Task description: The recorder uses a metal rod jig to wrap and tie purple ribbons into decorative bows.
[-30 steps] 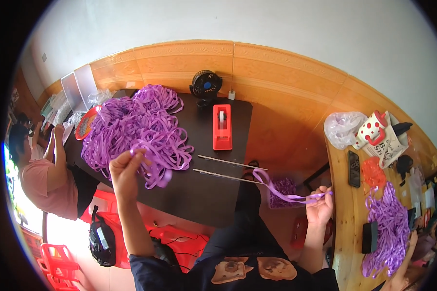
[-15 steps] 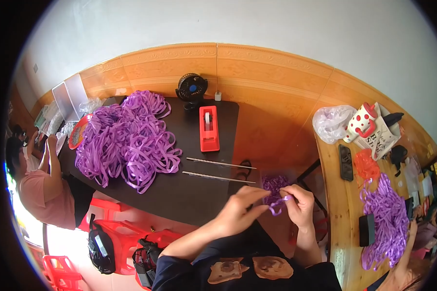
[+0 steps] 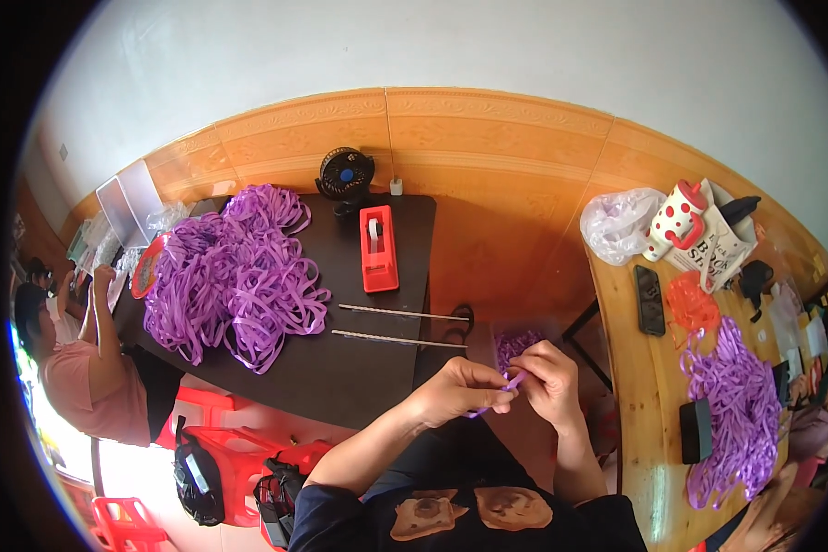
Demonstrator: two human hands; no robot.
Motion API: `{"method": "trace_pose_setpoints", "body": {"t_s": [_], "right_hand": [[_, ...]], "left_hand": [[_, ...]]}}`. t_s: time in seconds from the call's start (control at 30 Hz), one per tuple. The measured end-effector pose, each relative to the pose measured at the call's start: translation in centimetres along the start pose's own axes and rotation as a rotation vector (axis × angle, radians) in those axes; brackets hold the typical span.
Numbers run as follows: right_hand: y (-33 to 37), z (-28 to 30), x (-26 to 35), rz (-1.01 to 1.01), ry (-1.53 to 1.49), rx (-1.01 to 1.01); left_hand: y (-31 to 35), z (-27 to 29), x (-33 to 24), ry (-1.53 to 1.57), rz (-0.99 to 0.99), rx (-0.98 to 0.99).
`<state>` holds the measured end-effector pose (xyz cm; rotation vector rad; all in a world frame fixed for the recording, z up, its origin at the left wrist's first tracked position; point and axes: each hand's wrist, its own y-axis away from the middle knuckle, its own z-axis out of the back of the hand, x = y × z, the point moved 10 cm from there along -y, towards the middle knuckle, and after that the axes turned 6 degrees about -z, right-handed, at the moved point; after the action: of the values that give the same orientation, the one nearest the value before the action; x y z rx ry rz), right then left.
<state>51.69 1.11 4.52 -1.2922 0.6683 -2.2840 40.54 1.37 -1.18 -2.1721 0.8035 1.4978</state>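
Between my hands is a short length of purple ribbon (image 3: 517, 379), with its lower end hanging below my left fingers. My left hand (image 3: 458, 390) is closed in a pinch on it. My right hand (image 3: 548, 379) pinches the same ribbon close by, fingertips almost touching the left ones. Below and beyond the hands, a bin holds purple ribbon pieces (image 3: 515, 344), partly hidden by my right hand. On the dark table (image 3: 368, 368) to the left lies a big heap of purple ribbon loops (image 3: 235, 276). Two thin rods (image 3: 405, 312) reach past that table's right edge.
A red tape dispenser (image 3: 378, 267) and a black fan (image 3: 346, 175) stand on the dark table. The wooden table (image 3: 639, 396) at right bears more purple ribbon (image 3: 731, 414), a phone (image 3: 649, 300) and a spotted cup (image 3: 676, 221). Co-workers sit at both sides; red stools (image 3: 230, 460) stand lower left.
My hands have come together, and my left fingers have closed on the ribbon, which earlier hung as a small loop from the right fingers. The view has shifted slightly.
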Motion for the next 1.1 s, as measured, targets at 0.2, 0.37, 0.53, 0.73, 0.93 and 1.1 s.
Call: {"method": "trace_pose_setpoints", "body": {"t_s": [0.2,0.37,0.53,0.73,0.93,1.1], "right_hand": [[0.6,-0.1,-0.6,0.002,0.034,-0.042],[1.3,0.5,-3.6,-0.084,-0.096,-0.165],[3.7,-1.6,-11.2,-0.339,-0.254,-0.14],[8.1,-2.2,-18.3,-0.756,-0.628,-0.356],[9.7,-0.7,-21.3,-0.917,-0.783,-0.544],[10.5,-1.5,-21.5,-0.913,-0.709,-0.503]], "left_hand": [[-0.5,-0.3,-1.5,0.089,-0.05,0.026],[0.0,-0.4,-2.1,0.066,-0.039,0.03],[1.8,-1.4,-3.6,0.113,-0.034,0.065],[4.7,-0.6,-1.5,0.082,0.103,0.059],[7.4,-0.7,5.9,0.266,0.263,0.079],[6.5,0.8,1.7,0.479,-0.031,-0.064]]}}
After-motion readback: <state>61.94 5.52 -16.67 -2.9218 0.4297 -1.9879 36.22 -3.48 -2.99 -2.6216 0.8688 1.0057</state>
